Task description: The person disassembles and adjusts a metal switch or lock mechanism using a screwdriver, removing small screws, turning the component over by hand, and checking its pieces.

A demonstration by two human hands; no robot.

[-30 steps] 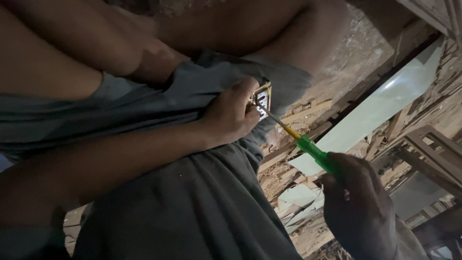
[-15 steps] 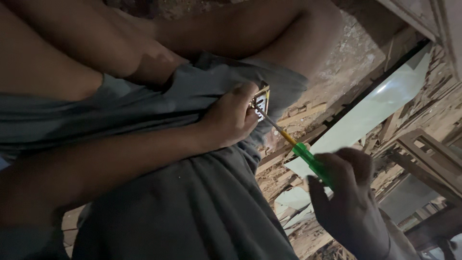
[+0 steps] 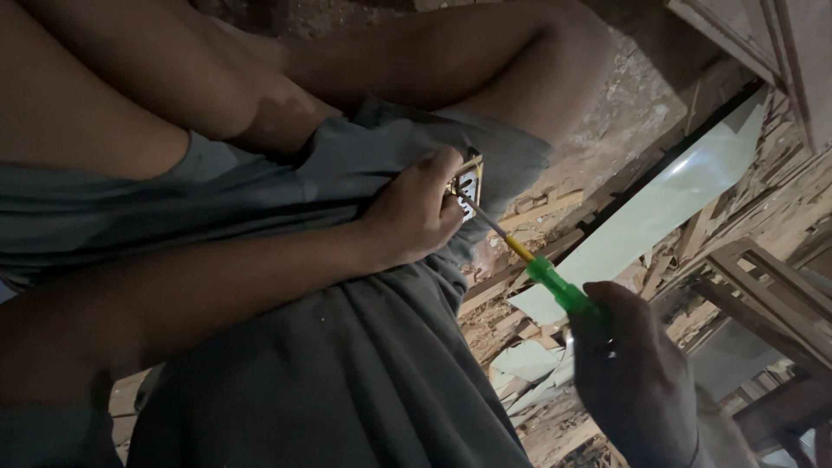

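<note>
At frame centre, our left hand pinches a small, rigid, seemingly light metal fitting; our right hand, lower right, clasps the screwdriver by its green, probably slippery handle.

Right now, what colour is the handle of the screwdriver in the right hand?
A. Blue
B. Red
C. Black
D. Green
D: the right hand grips a screwdriver whose handle is bright green with a yellow collar, its tip set on the small part that the left hand holds.
</note>
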